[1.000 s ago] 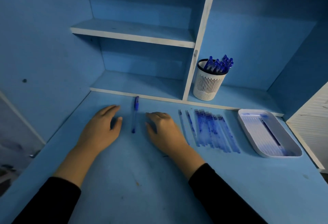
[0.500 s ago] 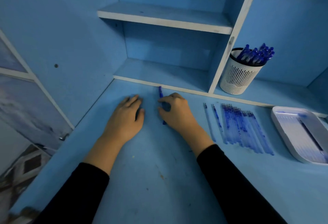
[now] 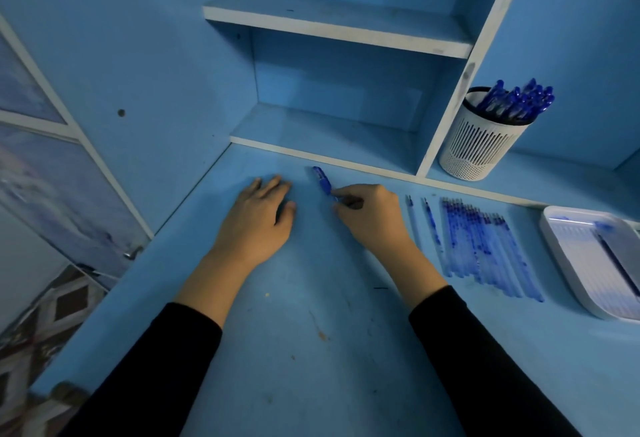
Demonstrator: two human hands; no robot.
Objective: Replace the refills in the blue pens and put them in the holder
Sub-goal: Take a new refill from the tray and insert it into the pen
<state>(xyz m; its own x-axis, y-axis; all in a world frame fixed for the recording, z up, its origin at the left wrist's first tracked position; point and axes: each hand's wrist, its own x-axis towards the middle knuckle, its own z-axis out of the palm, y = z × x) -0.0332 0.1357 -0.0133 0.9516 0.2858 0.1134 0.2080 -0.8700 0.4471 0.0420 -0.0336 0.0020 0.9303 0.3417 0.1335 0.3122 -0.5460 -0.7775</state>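
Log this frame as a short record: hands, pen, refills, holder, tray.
left hand: flat on the desk, holds nothing
right hand: pinches the near end of the pen
pen: between the hands, far end toward the shelf; whether it is lifted, cannot tell
refills: laid side by side on the desk, right of the right hand
holder: white, on the shelf, holds blue pens
tray: white, at the desk's right edge, one thin dark rod inside
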